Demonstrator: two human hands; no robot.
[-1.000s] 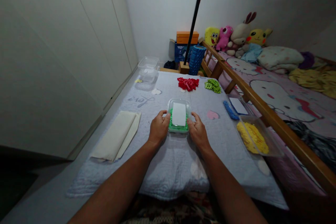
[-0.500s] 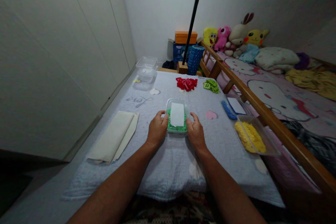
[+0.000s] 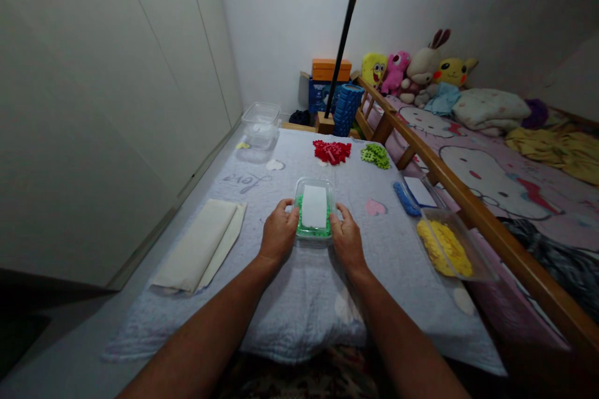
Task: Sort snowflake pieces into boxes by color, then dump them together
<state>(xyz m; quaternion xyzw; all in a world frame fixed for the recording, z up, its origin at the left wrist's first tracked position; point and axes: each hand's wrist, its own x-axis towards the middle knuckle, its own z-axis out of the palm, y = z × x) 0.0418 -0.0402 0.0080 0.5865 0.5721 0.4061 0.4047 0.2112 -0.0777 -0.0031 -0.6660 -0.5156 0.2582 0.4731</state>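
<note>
A clear plastic container (image 3: 315, 234) with green pieces inside is at the middle of the cloth-covered table. On its top lies a white paper label (image 3: 314, 206). My left hand (image 3: 279, 229) grips the container's left side, thumb near the upper edge. From the right side, my right hand (image 3: 347, 235) holds it the same way. Both hands' lower fingers are partly hidden. Beyond the container are a pile of red pieces (image 3: 332, 151) and a smaller pile of light green pieces (image 3: 375, 156).
At the right edge are a clear box with yellow pieces (image 3: 444, 248) and another with blue pieces (image 3: 406, 199), beside a wooden bed rail (image 3: 437, 165). Folded cream cloth (image 3: 199, 246) lies left. Stacked clear containers (image 3: 261, 124) stand at the far left, a black pole (image 3: 346, 31) behind.
Both hands keep their hold on the container, which looks almost unmoved. The whole view has shifted very slightly.
</note>
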